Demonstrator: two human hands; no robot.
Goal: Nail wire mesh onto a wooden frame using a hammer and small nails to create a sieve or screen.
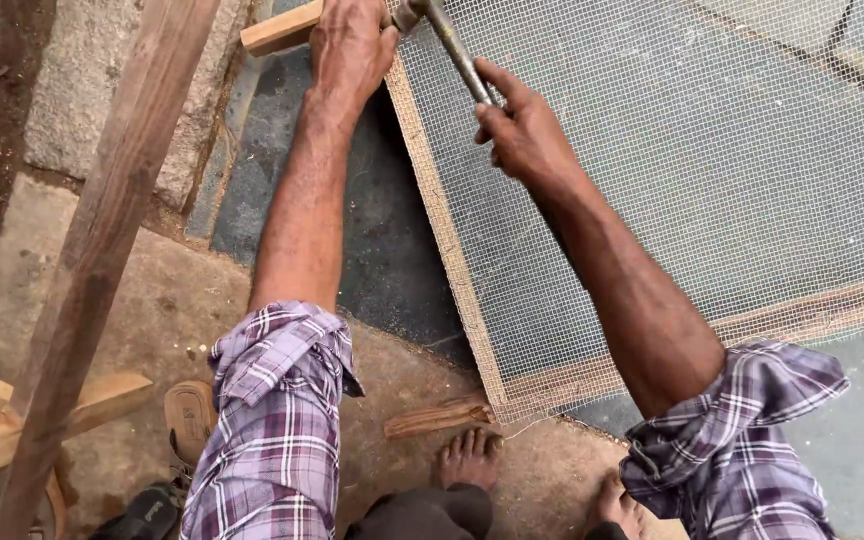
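Observation:
A wooden frame [452,250] covered with fine wire mesh [672,160] lies flat on the ground in front of me. My right hand [522,125] grips the metal handle of a hammer [452,45], whose head is at the frame's far left corner. My left hand [350,45] presses down at that same corner, fingers curled on the frame edge next to the hammer head. Whether it pinches a nail is hidden. Both forearms reach out from rolled purple plaid sleeves.
A long dark wooden post [102,240] leans across the left. Pale timber pieces [12,420] lie at the lower left, another [277,28] by the left hand. A wood scrap [437,415] sits by my bare feet [470,458]. Sandals [187,420] rest nearby.

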